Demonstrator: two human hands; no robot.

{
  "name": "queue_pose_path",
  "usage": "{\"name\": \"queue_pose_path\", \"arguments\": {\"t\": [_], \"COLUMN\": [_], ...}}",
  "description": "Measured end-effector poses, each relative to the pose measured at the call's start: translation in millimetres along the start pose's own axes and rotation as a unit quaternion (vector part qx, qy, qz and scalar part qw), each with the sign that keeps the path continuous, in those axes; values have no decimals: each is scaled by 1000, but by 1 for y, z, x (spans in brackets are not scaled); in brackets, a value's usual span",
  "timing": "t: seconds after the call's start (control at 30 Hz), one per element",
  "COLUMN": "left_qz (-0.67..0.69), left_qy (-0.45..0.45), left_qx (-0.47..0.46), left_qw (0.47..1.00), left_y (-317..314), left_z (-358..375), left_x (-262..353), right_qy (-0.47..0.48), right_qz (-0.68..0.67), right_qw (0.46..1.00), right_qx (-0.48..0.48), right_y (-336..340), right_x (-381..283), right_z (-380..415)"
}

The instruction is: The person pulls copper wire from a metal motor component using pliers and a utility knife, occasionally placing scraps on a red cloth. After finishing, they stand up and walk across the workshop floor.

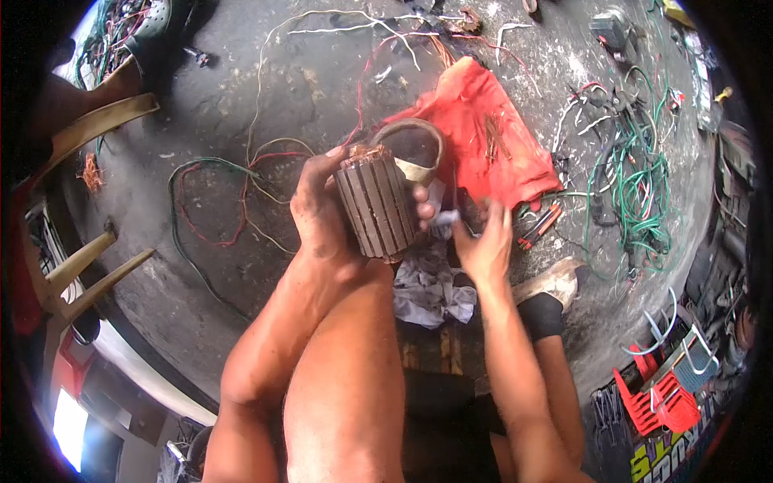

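Observation:
A slotted metal motor core (376, 206) with copper at its upper end is held in my left hand (320, 211). My left fingers wrap behind it, and their tips show at its right side. To the right, my right hand (485, 248) has thumb and fingers apart, with nothing in it. Close to that hand lie a crumpled grey-white rag (432, 288) and a red cloth (503, 141) with thin copper strands on it. Behind the core, a pale ring-shaped strap or band (419, 171) is partly hidden.
Loose wires (211, 241) curl over the floor at the left, and a tangle of green wire (640, 189) lies at the right. A red-handled tool (540, 225) rests beside the red cloth. Red plastic racks (660, 406) stand at the lower right.

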State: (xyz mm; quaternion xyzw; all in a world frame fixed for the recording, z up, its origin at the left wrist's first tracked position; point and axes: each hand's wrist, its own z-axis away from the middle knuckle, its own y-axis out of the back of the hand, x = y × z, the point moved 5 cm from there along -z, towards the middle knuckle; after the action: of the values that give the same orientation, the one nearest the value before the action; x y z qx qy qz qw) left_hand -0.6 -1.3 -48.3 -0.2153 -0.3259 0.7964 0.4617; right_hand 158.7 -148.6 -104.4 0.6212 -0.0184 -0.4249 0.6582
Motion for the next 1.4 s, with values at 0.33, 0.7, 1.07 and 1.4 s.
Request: {"name": "queue_pose_path", "arguments": {"t": [0.33, 0.7, 1.07, 1.4], "left_qz": [4, -14, -94, -139], "left_qy": [41, 155, 135, 80], "left_qx": [53, 81, 80, 96], "left_qw": [998, 984, 983, 982], "left_y": [18, 34, 44, 48], "left_z": [9, -47, -57, -57], "left_x": [-14, -24, -33, -29], "right_qy": [187, -48, 26, -161], "right_qz": [22, -490, 148, -320], "right_qw": [981, 842, 970, 923], "right_qx": [48, -220, -190, -139], "right_y": [-5, -4, -5, 74], "right_x": [-51, -35, -64, 21], "right_z": [-283, -316, -331, -202]}}
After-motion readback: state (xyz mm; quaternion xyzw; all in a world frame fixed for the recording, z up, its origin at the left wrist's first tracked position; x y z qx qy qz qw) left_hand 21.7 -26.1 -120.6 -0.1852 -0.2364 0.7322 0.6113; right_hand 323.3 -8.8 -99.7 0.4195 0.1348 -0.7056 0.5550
